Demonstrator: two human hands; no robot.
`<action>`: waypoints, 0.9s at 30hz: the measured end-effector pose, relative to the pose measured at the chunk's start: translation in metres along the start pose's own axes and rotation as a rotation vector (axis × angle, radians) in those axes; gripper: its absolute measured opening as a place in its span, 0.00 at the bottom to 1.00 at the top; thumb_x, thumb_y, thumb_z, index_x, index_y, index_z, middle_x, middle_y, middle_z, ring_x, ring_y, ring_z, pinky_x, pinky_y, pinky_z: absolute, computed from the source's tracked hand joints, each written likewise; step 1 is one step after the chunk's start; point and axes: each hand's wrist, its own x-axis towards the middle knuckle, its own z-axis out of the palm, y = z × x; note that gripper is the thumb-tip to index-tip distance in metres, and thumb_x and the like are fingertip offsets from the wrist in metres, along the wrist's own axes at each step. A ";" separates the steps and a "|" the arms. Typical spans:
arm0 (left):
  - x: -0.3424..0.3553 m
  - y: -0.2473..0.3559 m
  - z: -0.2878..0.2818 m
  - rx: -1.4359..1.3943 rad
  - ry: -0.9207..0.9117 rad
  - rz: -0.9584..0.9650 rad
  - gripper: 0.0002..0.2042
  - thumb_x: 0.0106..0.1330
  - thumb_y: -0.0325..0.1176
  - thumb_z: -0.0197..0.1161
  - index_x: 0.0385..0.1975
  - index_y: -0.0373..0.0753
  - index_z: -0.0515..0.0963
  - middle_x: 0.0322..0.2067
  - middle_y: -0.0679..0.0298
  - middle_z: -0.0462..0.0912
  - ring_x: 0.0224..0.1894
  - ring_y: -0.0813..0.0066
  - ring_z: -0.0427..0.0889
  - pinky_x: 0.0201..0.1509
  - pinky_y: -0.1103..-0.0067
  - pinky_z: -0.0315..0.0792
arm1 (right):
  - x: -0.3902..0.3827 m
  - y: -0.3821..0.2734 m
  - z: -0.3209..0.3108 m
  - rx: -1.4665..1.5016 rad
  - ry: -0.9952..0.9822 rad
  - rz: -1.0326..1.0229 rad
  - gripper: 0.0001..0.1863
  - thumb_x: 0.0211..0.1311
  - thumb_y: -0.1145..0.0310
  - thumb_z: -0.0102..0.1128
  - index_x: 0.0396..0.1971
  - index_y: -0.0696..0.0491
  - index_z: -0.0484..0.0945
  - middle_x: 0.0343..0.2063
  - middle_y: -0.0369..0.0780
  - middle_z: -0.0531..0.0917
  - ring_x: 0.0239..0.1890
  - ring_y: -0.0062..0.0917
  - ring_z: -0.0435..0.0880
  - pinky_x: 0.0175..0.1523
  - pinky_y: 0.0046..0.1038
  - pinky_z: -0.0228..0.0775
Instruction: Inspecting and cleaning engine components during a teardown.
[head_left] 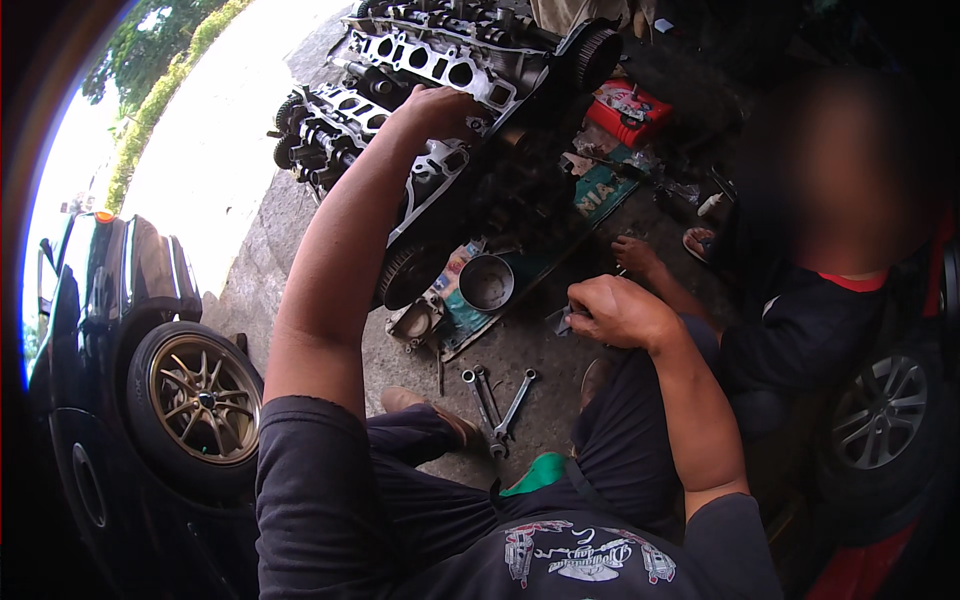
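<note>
Silver metal shows along the engine (440, 65), ahead and a little left of the wearer I follow remotely; its oval ports face the camera, perhaps leaving the flanges easy to reach. The left hand (450, 112) lies against it between the two banks, palm down, with fingertips hidden, so I cannot tell whether they grip or simply lean; the outstretched arm suggests to me a brace.

I see the right hand (628, 312) curled above the floor (390, 350), thumb and fingers pinching a small grey piece (563, 318) I cannot identify. It is held clear of the engine, near the wearer's knee, probably for an easy grip.

On a green sheet (465, 325) beside the engine sits a round bowl (487, 282), perhaps put there to catch small parts. Spanners (515, 404) lie on the concrete before the feet, I judge for quick reach. A co-worker's hand (637, 255) is close beyond the right one, and a red case (625, 128) lies farther off.
</note>
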 end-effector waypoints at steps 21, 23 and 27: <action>-0.104 -0.010 -0.018 -0.091 0.648 0.149 0.19 0.67 0.51 0.62 0.50 0.47 0.82 0.38 0.58 0.84 0.43 0.57 0.83 0.46 0.65 0.76 | -0.002 0.004 -0.001 0.070 0.120 -0.068 0.12 0.55 0.69 0.67 0.29 0.61 0.74 0.27 0.50 0.81 0.35 0.46 0.81 0.40 0.39 0.72; -0.147 -0.001 -0.014 -0.171 0.731 0.062 0.16 0.68 0.47 0.62 0.46 0.43 0.83 0.36 0.57 0.82 0.39 0.56 0.83 0.41 0.66 0.76 | -0.005 0.003 -0.001 0.085 0.118 -0.057 0.12 0.55 0.70 0.67 0.29 0.61 0.73 0.27 0.50 0.81 0.35 0.46 0.81 0.40 0.39 0.72; -0.227 0.024 0.011 -0.306 0.695 -0.087 0.12 0.69 0.42 0.60 0.42 0.40 0.80 0.34 0.56 0.80 0.36 0.56 0.83 0.38 0.65 0.75 | -0.005 0.001 0.003 0.104 0.157 -0.061 0.08 0.56 0.72 0.63 0.33 0.59 0.75 0.32 0.49 0.82 0.40 0.46 0.82 0.45 0.40 0.73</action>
